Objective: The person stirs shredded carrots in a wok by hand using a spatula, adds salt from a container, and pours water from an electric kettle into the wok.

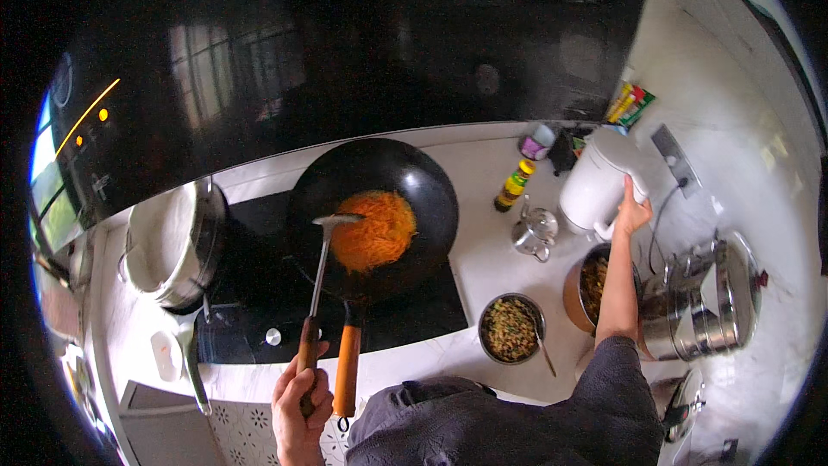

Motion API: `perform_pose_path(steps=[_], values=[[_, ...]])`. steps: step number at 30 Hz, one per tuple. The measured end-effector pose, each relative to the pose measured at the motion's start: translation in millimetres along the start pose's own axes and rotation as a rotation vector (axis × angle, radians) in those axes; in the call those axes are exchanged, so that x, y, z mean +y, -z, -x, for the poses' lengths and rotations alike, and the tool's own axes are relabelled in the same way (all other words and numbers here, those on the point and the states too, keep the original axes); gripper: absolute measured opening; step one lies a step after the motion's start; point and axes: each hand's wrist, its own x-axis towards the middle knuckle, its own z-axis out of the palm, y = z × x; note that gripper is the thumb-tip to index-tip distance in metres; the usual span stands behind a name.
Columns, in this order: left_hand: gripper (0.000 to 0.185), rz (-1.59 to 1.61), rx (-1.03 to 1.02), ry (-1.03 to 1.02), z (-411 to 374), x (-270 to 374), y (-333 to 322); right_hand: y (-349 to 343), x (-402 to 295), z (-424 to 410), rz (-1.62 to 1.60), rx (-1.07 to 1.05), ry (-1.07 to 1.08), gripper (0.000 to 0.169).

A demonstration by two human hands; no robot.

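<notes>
My left hand point(304, 395) grips the wooden handle of a long metal spatula point(318, 278), whose head rests at the left side of shredded orange food point(375, 230) in a black wok point(433, 252). The wok's orange-brown handle point(347, 369) points towards me, just right of my left hand. At the right, my right hand point(631, 210) is closed around the handle of a white electric kettle point(595, 181). Below the kettle stands a pot point(576, 298) of cooked food, partly hidden by my forearm. A metal bowl point(511, 329) holds chopped mixed food and a spoon.
A large pot point(162, 246) stands left of the wok on the black cooktop point(246, 310). A yellow-capped bottle point(515, 186) and a small metal pot point(535, 232) stand between wok and kettle. Stacked steel steamers point(692, 317) are at the right. A dark range hood point(388, 45) overhangs the back.
</notes>
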Motion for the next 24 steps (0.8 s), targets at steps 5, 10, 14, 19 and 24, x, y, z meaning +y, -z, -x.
perform_pose_path(steps=[5, 10, 14, 19, 24], values=[[0.043, 0.037, 0.046, -0.021, 4.3, -0.4, -1.0, -16.3, 25.6, 28.5, 0.275, 0.049, -0.146, 0.047], [0.041, 0.01, 0.028, -0.016, -0.1, -4.3, -5.1, -18.6, 30.1, 40.0, 0.056, 0.089, -0.162, 0.055], [0.037, 0.048, -0.008, 0.015, -8.5, -11.2, -4.0, -7.5, 13.3, 42.3, 0.388, 0.044, 0.023, 0.049], [0.034, -0.004, -0.02, 0.125, -24.4, -19.7, -25.2, 16.8, -112.0, 107.9, 0.058, -0.328, 0.477, 0.034], [0.034, -0.012, -0.159, 0.154, -44.8, -35.5, -21.6, 22.1, -267.1, 256.9, -0.457, -1.406, 0.76, 0.038]])
